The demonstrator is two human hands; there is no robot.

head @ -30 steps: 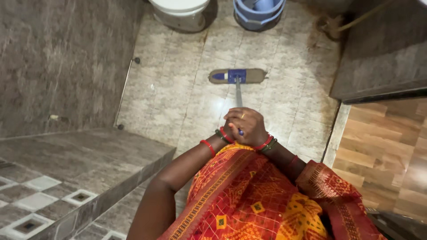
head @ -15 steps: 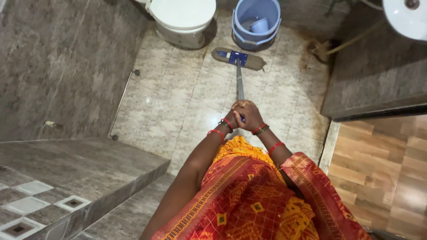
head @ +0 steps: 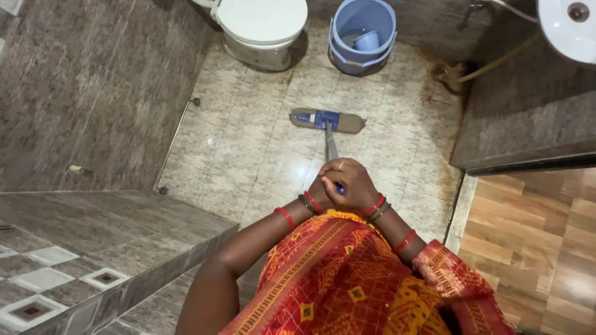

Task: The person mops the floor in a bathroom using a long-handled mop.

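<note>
Pulled back toward the person, the mop head (head: 327, 120) now lies mid-floor, well apart from the blue bucket (head: 362, 34) it sat just beside half a second ago; a second ago it lay in about this same spot.

Head view: both hands are stacked at the near end of the mop handle (head: 331, 147). The right hand (head: 351, 181) is on top, clenched around the handle's blue tip, and the left hand (head: 320, 191) is tucked beneath it, also closed on the handle as far as I can tell, though it is mostly hidden. The handle runs from the hands away to the flat head, which lies crosswise on the tiled floor (head: 248, 142).

Risks, as I judge them: the tiles shine as if wet near the hands, so a foot could slip. A long far push could knock the bucket or bump the toilet (head: 261, 25) at the far left. The hose (head: 490, 62) coiled at the far right could snag the head on a sideways sweep.

The mop has a flat, oblong, brownish pad with a blue bracket in its middle and a thin grey metal handle.
</note>
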